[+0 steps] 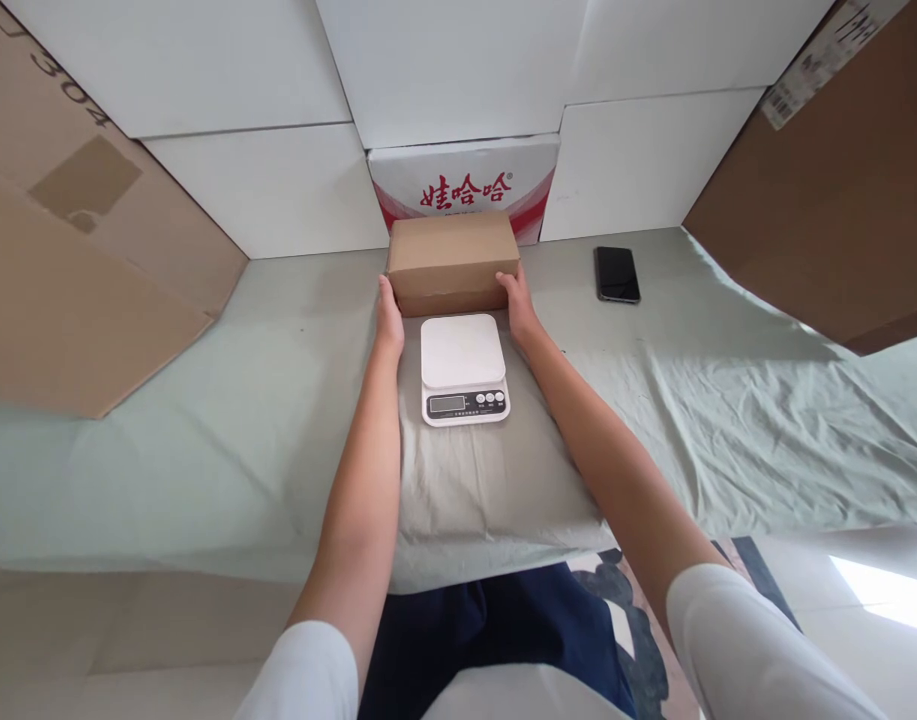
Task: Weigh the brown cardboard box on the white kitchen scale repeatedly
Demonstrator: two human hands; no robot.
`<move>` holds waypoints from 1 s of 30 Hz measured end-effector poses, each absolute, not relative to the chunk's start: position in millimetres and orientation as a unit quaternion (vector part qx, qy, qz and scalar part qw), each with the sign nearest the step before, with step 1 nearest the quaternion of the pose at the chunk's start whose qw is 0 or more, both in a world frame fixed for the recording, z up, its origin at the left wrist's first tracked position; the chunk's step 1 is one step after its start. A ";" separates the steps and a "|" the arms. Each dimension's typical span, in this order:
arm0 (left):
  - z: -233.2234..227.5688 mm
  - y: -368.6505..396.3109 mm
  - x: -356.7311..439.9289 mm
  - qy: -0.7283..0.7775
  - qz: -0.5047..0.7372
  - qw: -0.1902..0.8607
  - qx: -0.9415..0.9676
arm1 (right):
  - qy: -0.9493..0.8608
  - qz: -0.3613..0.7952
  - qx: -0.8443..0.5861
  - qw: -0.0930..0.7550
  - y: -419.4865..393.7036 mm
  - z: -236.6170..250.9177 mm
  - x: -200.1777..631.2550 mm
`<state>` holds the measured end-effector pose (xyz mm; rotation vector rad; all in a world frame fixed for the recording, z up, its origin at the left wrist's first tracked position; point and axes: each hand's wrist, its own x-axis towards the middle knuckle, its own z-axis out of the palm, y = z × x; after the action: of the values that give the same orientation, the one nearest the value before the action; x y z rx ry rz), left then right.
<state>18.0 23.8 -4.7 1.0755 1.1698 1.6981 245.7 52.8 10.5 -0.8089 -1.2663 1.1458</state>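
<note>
Nearest the camera: white sleeves and dark blue trousers, with both bare forearms stretched forward over a table draped in a pale green cloth. Midway along the table, between the forearms: a white kitchen scale, platform bare, display and buttons facing the wearer. Just beyond the scale: a closed brown cardboard box, resting on the cloth, long side toward the wearer. Left hand open and flat against the box's left end; right hand likewise open, fingers pressed to the right end, so that the box sits clasped between the two palms. To the right of the box, well apart: a black phone lying flat, screen dark. Behind the box: a white carton with red lettering, set among plain white boxes along the back wall. Flanking both sides: large brown cardboard sheets, leaning inward.
</note>
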 end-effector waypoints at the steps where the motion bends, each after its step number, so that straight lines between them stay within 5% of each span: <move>1: -0.3 22.5 18.8 0.457 0.671 0.396 0.429 | -0.539 0.489 -0.345 0.593 52.4 16.7 245.9; 10: 56.2 -54.8 13.0 0.404 0.659 0.356 0.525 | -0.610 0.420 -0.304 0.599 -3.6 81.0 276.2; 20: 2.1 -142.9 25.3 0.431 0.619 0.321 0.572 | -0.589 0.483 -0.325 0.560 -94.7 17.5 295.2; 30: -4.3 -147.2 26.1 0.434 0.622 0.332 0.561 | -0.593 0.486 -0.334 0.548 -95.5 17.5 293.9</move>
<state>26.1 -147.2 -4.3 1.4659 1.1327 1.6248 293.9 -95.5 17.5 -0.7917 -1.4053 1.1521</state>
